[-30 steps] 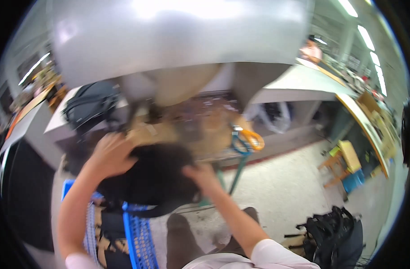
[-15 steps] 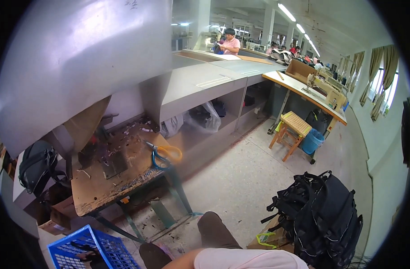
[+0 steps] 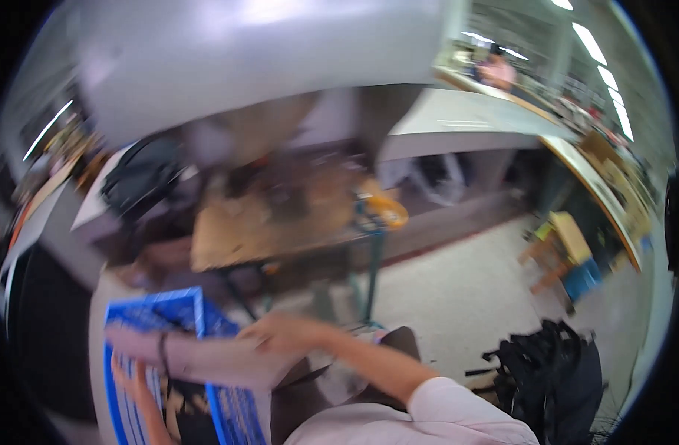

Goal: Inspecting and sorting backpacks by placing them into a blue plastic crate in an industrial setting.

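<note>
Extending over the crate (image 3: 152,300) past its right edge, the panel (image 3: 209,362) is held by the right hand (image 3: 286,334); below its left end, whether the left hand (image 3: 135,384) grips cannot be told.

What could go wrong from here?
The pinkish piece in the right hand extends over the blue basket and might snag on its rim. The orange-handled scissors, near the edge of the small table, could fall if bumped.
</note>
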